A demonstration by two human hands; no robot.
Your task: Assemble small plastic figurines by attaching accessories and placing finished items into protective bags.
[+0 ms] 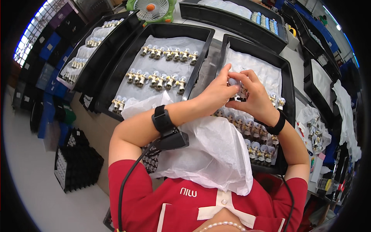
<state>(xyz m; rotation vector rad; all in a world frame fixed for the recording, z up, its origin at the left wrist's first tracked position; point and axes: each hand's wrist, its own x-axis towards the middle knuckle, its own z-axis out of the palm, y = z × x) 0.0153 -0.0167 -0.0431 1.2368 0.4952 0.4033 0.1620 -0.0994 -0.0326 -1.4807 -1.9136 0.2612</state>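
Over the right-hand black tray, my two hands meet around a small figurine with pale hair. My left hand pinches it from the left, its thumb against the figurine. The fingers and thumb of my right hand curl around its other side, so much of it is hidden. Below my hands, rows of similar pale-haired figurines stand in the tray. A few more figurines show beyond my right wrist. White tissue paper drapes over the tray's near left part, close to my body.
Another black tray to the left holds spaced rows of figurines on white paper. Further trays stand at far left and far back. A green fan is behind them. Loose parts lie on paper at right. Black crates sit on the floor.
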